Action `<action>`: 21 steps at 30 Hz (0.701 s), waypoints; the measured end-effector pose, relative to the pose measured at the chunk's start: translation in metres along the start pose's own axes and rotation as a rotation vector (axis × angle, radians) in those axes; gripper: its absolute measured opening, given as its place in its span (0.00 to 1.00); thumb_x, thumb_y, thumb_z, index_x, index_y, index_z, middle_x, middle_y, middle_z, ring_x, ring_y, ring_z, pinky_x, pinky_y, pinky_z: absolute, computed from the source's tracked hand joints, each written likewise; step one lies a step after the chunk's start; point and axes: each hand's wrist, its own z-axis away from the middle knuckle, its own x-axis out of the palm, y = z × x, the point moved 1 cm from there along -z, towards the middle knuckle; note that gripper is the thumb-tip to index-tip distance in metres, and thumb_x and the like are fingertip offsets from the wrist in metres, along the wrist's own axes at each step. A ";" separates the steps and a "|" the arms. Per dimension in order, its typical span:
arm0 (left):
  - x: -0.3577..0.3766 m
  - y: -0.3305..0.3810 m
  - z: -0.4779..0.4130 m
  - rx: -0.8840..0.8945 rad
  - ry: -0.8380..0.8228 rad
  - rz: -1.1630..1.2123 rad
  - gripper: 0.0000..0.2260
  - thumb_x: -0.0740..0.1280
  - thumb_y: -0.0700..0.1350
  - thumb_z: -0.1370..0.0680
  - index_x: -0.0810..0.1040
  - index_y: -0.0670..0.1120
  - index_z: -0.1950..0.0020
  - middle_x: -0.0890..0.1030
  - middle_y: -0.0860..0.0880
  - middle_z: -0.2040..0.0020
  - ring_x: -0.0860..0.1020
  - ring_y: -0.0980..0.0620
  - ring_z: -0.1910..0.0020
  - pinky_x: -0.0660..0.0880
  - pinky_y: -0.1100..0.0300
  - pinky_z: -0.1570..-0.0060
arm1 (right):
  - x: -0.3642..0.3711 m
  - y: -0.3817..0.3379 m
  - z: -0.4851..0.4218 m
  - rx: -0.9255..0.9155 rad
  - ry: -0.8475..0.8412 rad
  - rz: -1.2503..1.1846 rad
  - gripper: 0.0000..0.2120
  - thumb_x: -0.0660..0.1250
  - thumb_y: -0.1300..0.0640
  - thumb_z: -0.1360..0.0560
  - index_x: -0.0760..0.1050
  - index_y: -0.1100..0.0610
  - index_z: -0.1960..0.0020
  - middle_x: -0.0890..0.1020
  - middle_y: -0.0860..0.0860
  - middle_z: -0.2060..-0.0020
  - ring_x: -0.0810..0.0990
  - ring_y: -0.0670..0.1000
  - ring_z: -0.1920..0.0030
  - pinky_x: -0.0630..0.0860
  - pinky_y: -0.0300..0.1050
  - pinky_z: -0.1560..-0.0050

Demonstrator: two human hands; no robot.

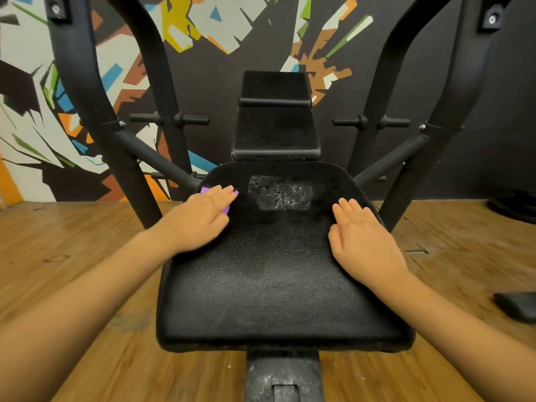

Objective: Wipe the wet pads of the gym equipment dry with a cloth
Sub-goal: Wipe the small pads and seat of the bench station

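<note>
A black leather seat pad (269,285) of a gym machine fills the middle of the view. A patch of water drops (281,192) glistens near its far edge. My left hand (203,216) lies flat on a purple cloth (226,209) at the pad's far left corner; only small bits of cloth show around the fingers. My right hand (362,239) rests flat, fingers straight, on the pad's right side and holds nothing. Behind the seat stands a black back pad (275,132) with a smaller head pad (275,85) above it.
Black steel frame arms (87,91) rise on both sides of the seat, with short plate pegs (191,120) behind. The support post (282,375) runs under the seat's near edge. Wooden floor (72,256) surrounds the machine. A dark object (516,306) lies at right. A painted wall stands behind.
</note>
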 end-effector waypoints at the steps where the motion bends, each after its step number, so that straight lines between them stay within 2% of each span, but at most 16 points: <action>1: 0.000 -0.002 -0.001 -0.009 -0.010 -0.020 0.34 0.46 0.55 0.24 0.53 0.49 0.17 0.54 0.50 0.17 0.51 0.51 0.18 0.50 0.52 0.22 | 0.000 0.000 0.000 0.001 -0.001 0.001 0.28 0.47 0.50 0.21 0.72 0.63 0.30 0.76 0.59 0.33 0.72 0.59 0.31 0.67 0.55 0.29; 4: 0.005 0.016 0.004 0.030 -0.031 -0.060 0.34 0.46 0.54 0.23 0.52 0.48 0.17 0.52 0.51 0.17 0.49 0.51 0.18 0.49 0.52 0.21 | -0.003 -0.002 0.000 -0.006 -0.007 0.005 0.28 0.46 0.50 0.21 0.72 0.63 0.32 0.76 0.58 0.34 0.72 0.58 0.32 0.69 0.54 0.30; 7: 0.014 0.050 0.015 0.145 -0.023 -0.038 0.28 0.49 0.51 0.18 0.51 0.49 0.17 0.50 0.52 0.17 0.49 0.52 0.18 0.46 0.55 0.22 | -0.005 -0.002 0.000 -0.011 -0.002 0.000 0.26 0.46 0.51 0.21 0.73 0.62 0.34 0.77 0.57 0.37 0.73 0.58 0.35 0.70 0.54 0.33; 9: 0.022 0.073 0.022 0.206 0.017 -0.087 0.28 0.44 0.52 0.18 0.51 0.48 0.16 0.51 0.52 0.17 0.50 0.51 0.18 0.47 0.56 0.22 | -0.004 -0.001 0.001 -0.011 0.002 -0.002 0.24 0.48 0.51 0.20 0.74 0.62 0.35 0.77 0.57 0.38 0.73 0.58 0.36 0.70 0.54 0.33; 12: 0.034 0.091 0.029 0.236 0.030 -0.143 0.35 0.35 0.56 0.23 0.50 0.48 0.16 0.51 0.51 0.17 0.50 0.50 0.18 0.49 0.56 0.22 | -0.004 -0.002 0.000 -0.006 0.010 -0.006 0.22 0.49 0.52 0.20 0.74 0.62 0.36 0.77 0.57 0.40 0.74 0.57 0.39 0.71 0.53 0.36; 16: 0.031 0.088 0.019 0.148 0.067 -0.098 0.36 0.34 0.56 0.24 0.53 0.47 0.17 0.54 0.50 0.17 0.52 0.51 0.19 0.53 0.55 0.23 | -0.005 -0.003 -0.001 0.000 0.006 -0.009 0.23 0.46 0.52 0.21 0.74 0.62 0.39 0.77 0.57 0.43 0.74 0.58 0.41 0.72 0.55 0.38; 21: 0.020 0.071 -0.007 -0.068 0.073 -0.145 0.25 0.48 0.50 0.14 0.52 0.44 0.17 0.54 0.46 0.17 0.53 0.48 0.19 0.54 0.51 0.23 | -0.005 -0.001 0.000 0.002 0.003 -0.022 0.20 0.53 0.54 0.21 0.75 0.63 0.38 0.78 0.59 0.42 0.74 0.59 0.39 0.72 0.56 0.37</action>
